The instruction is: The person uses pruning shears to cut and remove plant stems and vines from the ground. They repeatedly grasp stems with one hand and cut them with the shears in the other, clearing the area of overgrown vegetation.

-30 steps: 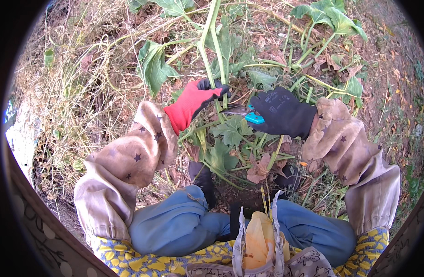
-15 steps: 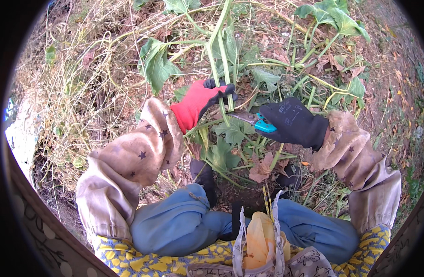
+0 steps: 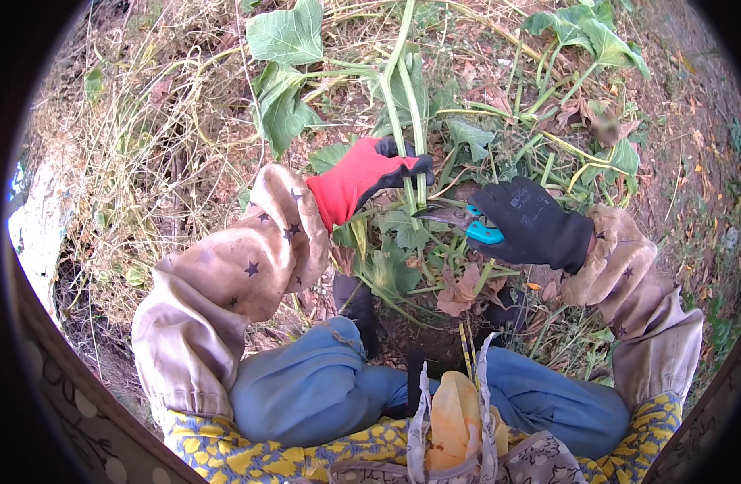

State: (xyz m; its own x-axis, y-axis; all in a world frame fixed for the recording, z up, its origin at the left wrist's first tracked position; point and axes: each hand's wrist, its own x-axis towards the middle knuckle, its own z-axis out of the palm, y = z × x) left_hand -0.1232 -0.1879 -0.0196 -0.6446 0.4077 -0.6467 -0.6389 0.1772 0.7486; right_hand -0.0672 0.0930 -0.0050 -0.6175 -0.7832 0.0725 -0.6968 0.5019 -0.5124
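Two gloved hands at centre frame: one red-and-black glove (image 3: pixel 362 173), one black glove (image 3: pixel 532 226). One pair of blue-handled pruning shears (image 3: pixel 467 222). Two thick green stems (image 3: pixel 407 105) rise toward upper centre.

One view only, worn on the head, looking steeply down and a little forward, close over both hands. The left hand (image 3: pixel 362 173) sits just left of centre, the right hand (image 3: pixel 532 222) just right of it; knees lie below them, ground bends away above.
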